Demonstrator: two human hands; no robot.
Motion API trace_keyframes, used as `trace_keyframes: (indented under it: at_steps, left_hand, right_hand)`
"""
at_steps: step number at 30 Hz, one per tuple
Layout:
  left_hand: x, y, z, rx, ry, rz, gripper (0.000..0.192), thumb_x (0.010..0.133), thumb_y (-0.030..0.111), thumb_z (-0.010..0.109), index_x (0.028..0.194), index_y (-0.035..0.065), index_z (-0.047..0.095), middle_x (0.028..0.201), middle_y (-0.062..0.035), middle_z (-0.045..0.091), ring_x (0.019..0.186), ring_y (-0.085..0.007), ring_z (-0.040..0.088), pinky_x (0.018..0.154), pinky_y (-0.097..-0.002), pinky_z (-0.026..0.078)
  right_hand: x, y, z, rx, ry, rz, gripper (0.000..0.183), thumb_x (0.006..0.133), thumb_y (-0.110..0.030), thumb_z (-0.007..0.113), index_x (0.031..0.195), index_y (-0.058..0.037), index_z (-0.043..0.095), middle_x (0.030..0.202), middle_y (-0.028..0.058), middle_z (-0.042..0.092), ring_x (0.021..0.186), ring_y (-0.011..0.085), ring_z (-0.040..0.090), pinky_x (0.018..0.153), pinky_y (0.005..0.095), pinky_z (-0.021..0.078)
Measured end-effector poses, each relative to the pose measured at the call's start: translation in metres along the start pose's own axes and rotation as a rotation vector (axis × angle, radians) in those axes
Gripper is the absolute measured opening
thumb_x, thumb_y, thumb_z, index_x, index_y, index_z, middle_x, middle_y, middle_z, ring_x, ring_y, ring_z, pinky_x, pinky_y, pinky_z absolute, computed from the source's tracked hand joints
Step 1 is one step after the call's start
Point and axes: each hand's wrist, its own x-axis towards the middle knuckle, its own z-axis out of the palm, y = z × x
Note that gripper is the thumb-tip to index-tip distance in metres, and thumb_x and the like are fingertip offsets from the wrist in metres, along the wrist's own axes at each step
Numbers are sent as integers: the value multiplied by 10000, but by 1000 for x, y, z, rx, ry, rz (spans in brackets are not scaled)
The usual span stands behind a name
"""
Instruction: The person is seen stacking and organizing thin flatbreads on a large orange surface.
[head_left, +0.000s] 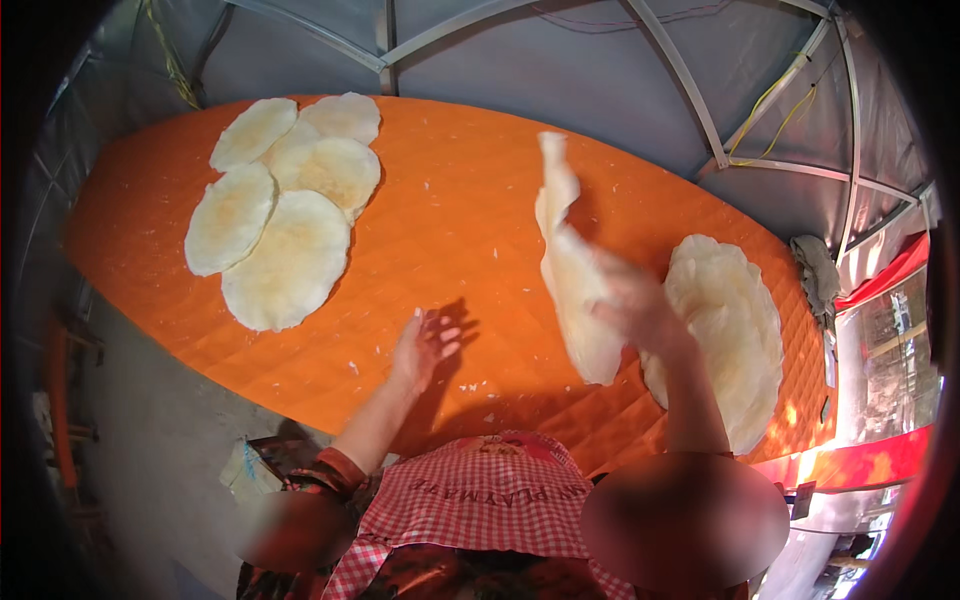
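Note:
My right hand, blurred by motion, holds a thin pale flatbread that hangs in a long folded shape over the orange quilted table cover. My left hand is above the cover near its front edge, fingers spread, with nothing in it. Right of my right hand lies a pile of flatbreads, partly hidden by my forearm. At the far left several round flatbreads lie flat and overlap one another, with light brown patches on them.
Pale crumbs are scattered on the cover. A grey cloth lies at the right edge. Behind the table stands a grey sheeted wall with a metal frame and yellow cords. Grey floor shows at the lower left.

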Motion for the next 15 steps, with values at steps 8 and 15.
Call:
trace_keyframes:
  at_steps: [8, 15]
  left_hand:
    - [-9, -25, -19, -612, -328, -374, 766, 853, 681, 203, 1372, 131, 324, 1374, -124, 395, 1283, -312, 340, 1043, -530, 259]
    - [-16, -52, -27, -440, -372, -345, 579, 908, 539, 349, 1330, 145, 395, 1358, -88, 423, 1250, -267, 391, 1052, -451, 291]
  right_hand:
    - [-98, 71, 101, -684, -416, -365, 356, 702, -99, 601, 1055, -61, 632, 1240, 101, 516, 1221, 256, 401, 880, 430, 389]
    - [-84, 129, 178, 195, 62, 313, 345, 788, -275, 649, 1043, -49, 597, 1206, 151, 530, 1150, 283, 474, 943, 382, 382]
